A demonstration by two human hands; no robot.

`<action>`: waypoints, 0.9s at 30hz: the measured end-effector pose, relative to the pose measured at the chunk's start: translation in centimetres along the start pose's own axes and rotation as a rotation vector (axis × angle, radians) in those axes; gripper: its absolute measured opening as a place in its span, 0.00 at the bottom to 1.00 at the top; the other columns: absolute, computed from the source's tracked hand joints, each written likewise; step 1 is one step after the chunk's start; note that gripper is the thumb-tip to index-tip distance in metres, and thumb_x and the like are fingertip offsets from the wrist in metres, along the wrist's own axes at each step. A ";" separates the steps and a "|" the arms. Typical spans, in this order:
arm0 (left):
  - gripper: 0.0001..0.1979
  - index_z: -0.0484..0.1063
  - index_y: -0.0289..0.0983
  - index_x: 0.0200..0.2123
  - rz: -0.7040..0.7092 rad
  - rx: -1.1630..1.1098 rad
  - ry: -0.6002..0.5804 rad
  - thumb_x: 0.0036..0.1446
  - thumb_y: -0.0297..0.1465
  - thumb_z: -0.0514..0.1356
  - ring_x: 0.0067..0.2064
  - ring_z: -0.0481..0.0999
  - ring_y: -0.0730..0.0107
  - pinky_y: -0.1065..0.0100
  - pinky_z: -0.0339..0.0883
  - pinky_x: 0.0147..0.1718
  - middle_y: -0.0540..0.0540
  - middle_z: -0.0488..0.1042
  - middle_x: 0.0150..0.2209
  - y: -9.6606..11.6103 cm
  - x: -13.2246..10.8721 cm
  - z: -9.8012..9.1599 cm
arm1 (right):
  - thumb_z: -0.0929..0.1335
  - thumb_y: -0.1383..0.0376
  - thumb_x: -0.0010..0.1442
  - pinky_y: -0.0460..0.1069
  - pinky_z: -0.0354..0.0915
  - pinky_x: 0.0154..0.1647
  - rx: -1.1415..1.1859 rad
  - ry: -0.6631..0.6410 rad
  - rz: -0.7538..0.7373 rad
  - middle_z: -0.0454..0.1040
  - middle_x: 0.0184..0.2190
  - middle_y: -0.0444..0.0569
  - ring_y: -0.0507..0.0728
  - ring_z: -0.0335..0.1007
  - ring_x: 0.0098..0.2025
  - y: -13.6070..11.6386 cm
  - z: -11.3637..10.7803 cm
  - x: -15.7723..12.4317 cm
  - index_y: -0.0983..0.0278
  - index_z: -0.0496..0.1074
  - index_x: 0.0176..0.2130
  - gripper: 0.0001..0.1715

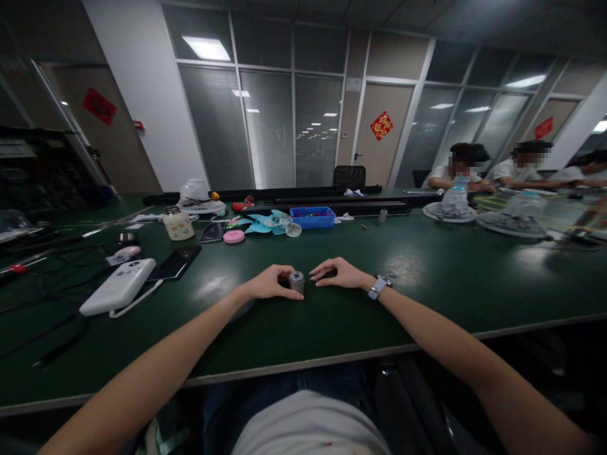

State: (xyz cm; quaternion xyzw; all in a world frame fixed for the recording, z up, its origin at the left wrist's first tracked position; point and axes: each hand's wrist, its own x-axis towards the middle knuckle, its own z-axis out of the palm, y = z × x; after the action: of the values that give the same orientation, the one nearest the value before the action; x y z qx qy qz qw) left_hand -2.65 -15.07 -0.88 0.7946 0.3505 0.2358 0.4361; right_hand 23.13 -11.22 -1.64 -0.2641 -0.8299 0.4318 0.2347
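Observation:
A small grey cylindrical motor (297, 284) stands upright on the green table (360, 322), its top with a dark centre facing up. The thumb and fingers of my left hand (271, 282) curl round it from the left. Just to its right is my right hand (342, 273), a watch on the wrist. That hand's thumb and fingers are apart with nothing between them, and a small gap separates the fingertips from the motor.
Beyond my hands are a blue basket (313, 218), light-blue fan blades (268, 222) and a pink round lid (234, 236). Leftward lie a white power bank (121, 285), a black phone (176, 261) and a patterned jar (178, 224). People sit behind fan parts (449, 212) at right.

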 end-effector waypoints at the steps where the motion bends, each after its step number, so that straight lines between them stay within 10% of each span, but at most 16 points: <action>1: 0.21 0.72 0.35 0.38 0.001 0.002 0.000 0.42 0.38 0.72 0.40 0.76 0.63 0.66 0.67 0.39 0.48 0.77 0.37 0.0 0.0 0.0 | 0.75 0.57 0.48 0.57 0.68 0.53 0.007 0.008 -0.005 0.79 0.42 0.55 0.61 0.76 0.47 -0.2 0.1 0.0 0.68 0.74 0.49 0.30; 9: 0.23 0.72 0.35 0.42 0.011 -0.008 -0.007 0.43 0.38 0.71 0.43 0.77 0.61 0.62 0.68 0.44 0.46 0.78 0.40 -0.4 0.0 0.0 | 0.74 0.60 0.52 0.55 0.69 0.50 0.021 0.403 -0.236 0.80 0.38 0.52 0.58 0.77 0.43 -5.0 2.9 1.1 0.66 0.74 0.45 0.21; 27: 0.20 0.74 0.35 0.40 0.083 0.009 -0.013 0.44 0.37 0.71 0.42 0.75 0.62 0.62 0.67 0.44 0.47 0.77 0.38 -0.5 0.1 0.0 | 0.73 0.60 0.54 0.55 0.69 0.51 -0.039 0.226 -0.240 0.79 0.43 0.51 0.58 0.76 0.46 -5.7 4.2 1.2 0.63 0.74 0.49 0.23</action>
State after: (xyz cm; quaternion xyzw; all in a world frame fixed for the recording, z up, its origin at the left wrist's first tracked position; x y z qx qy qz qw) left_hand -2.71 -14.81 -1.31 0.8119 0.3155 0.2467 0.4247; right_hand 18.29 -15.65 1.16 -0.2144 -0.8320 0.3518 0.3716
